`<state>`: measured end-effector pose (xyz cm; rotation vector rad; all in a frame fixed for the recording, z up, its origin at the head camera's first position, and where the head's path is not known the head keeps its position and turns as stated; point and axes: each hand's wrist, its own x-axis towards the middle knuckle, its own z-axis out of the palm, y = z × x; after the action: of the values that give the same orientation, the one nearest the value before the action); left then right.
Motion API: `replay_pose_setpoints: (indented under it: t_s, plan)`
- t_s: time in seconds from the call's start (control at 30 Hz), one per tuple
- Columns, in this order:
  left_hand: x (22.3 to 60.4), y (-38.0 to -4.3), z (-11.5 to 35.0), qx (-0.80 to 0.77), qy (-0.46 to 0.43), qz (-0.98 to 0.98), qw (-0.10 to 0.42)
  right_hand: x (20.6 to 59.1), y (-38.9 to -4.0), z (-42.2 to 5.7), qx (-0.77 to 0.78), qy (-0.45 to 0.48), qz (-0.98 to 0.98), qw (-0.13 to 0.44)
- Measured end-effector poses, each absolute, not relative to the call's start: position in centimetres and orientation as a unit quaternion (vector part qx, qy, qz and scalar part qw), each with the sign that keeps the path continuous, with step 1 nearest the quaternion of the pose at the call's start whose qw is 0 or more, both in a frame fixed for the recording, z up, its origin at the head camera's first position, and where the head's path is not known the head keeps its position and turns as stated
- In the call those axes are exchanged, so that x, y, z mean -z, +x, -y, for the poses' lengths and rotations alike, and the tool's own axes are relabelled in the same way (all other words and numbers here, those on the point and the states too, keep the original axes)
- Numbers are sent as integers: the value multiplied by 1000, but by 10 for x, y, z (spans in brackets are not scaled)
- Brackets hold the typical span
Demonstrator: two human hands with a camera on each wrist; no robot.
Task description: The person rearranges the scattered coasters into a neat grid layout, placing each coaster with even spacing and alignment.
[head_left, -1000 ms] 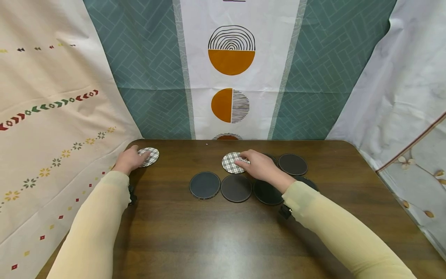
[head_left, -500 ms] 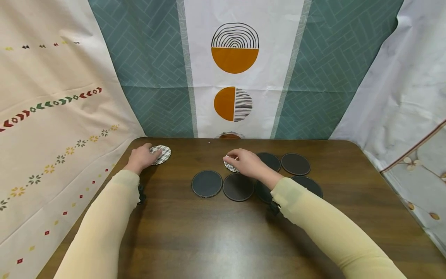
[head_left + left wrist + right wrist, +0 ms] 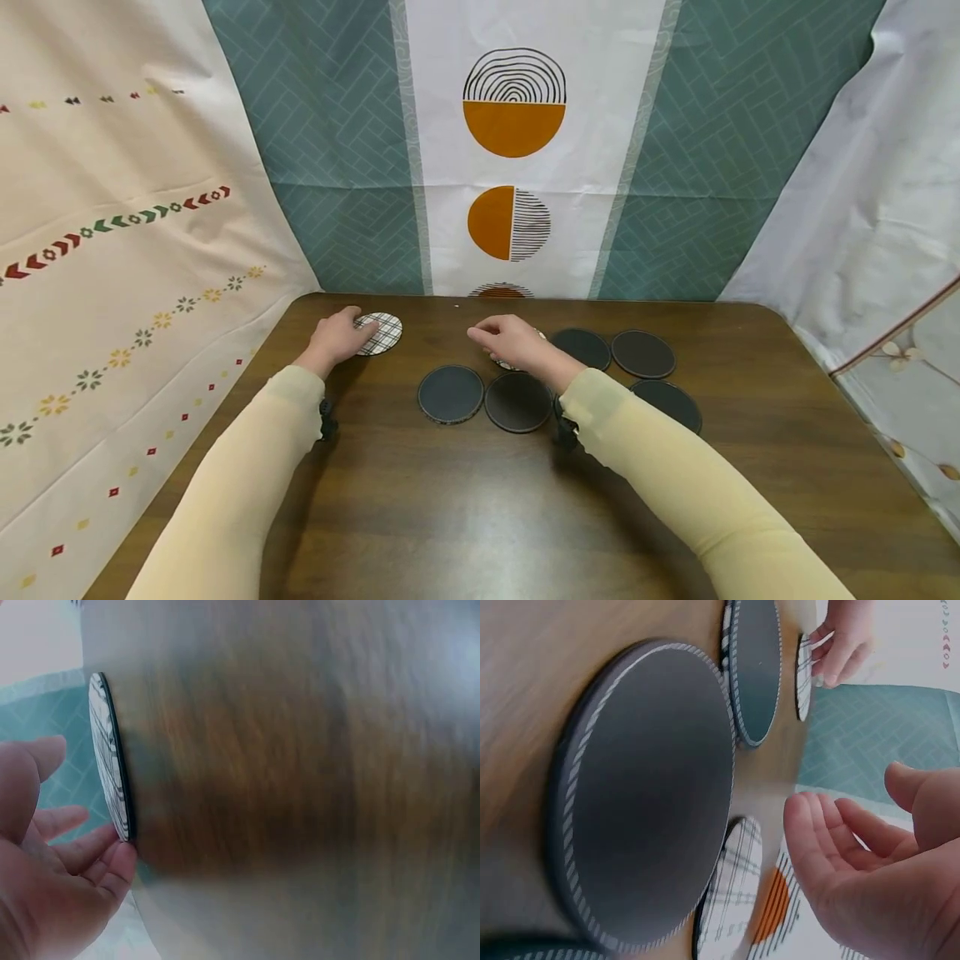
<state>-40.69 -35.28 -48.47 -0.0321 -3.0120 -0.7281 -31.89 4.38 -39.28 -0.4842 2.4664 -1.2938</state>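
Observation:
My left hand (image 3: 334,338) touches the near-left rim of a round plaid coaster (image 3: 384,333) at the back left. In the left wrist view, fingertips (image 3: 122,862) meet the plaid coaster's (image 3: 109,761) edge, with the thumb raised off it. My right hand (image 3: 517,340) hovers, holding nothing, above a second plaid coaster (image 3: 506,365), which it mostly covers. The right wrist view has this plaid coaster (image 3: 735,892) lying flat below relaxed fingers. In front of the right hand lie a navy coaster (image 3: 451,393) and a black coaster (image 3: 518,402).
More dark coasters (image 3: 642,353) (image 3: 581,350) (image 3: 666,405) lie to the right of the right hand, one partly hidden under the right forearm. Bare wooden table (image 3: 450,500) stretches in front. Hanging cloths (image 3: 337,150) border the back and sides.
My left hand and its plaid coaster have slid right along the table's back. The right hand has moved left over the other plaid coaster, which stays by the dark ones.

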Motion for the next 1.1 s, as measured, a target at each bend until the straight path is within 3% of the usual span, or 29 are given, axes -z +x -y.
replay_pose_setpoints:
  t_s: [0.23, 0.5, 0.67, 1.1]
  plan:
    - [476, -399, 335, 249, -17, 968, 16, 394, -327, -19, 556, -139, -791, 213]
    - [415, -338, 284, 274, -20, 961, -22, 396, -335, 4, 627, -88, -731, 254]
    - [414, -337, 277, 287, -24, 957, -24, 398, -339, 12, 648, -74, -704, 281]
    - [414, -340, 254, 305, -22, 952, -28, 405, -347, 28, 685, -26, -669, 287]
